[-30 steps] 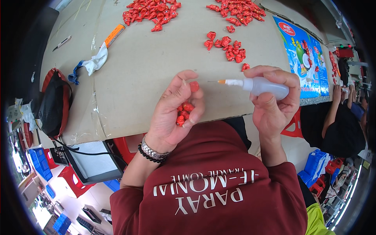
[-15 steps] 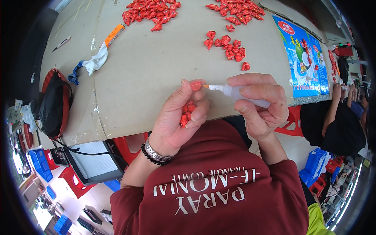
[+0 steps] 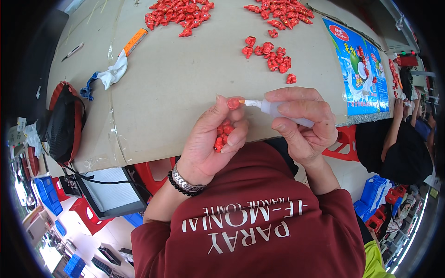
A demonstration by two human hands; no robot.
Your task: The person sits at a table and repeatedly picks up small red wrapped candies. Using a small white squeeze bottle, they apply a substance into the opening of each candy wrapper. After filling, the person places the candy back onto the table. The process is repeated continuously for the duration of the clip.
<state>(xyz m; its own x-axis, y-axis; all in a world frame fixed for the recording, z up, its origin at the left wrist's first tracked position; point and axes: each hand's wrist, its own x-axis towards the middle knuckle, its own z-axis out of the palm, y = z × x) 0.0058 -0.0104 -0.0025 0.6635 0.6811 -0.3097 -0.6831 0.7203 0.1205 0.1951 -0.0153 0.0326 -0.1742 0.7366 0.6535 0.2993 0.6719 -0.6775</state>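
Note:
Between thumb and forefinger, my left hand (image 3: 208,139) pinches a small red figure piece (image 3: 233,103). Several more small red pieces (image 3: 224,133) sit in its palm under the curled fingers. My right hand (image 3: 309,120) grips a translucent white squeeze bottle (image 3: 289,113), held nearly level. Its thin amber tip touches, or almost touches, the pinched piece; I cannot tell which. White wrapping covers the neck of the bottle. Beyond my hands lies a small group of loose red pieces (image 3: 277,59) on the table (image 3: 162,92).
Larger heaps of red pieces (image 3: 178,14) lie at the far side. A blue printed sheet (image 3: 361,69) covers the table's right part. At the left are an orange box (image 3: 135,41), a white cloth (image 3: 112,74), a pen (image 3: 73,52) and a black-red bag (image 3: 66,125). Co-workers sit at far right.
The bottle and my right hand have shifted slightly left, toward the pinched piece. My left hand has barely moved, and both grips are the same.

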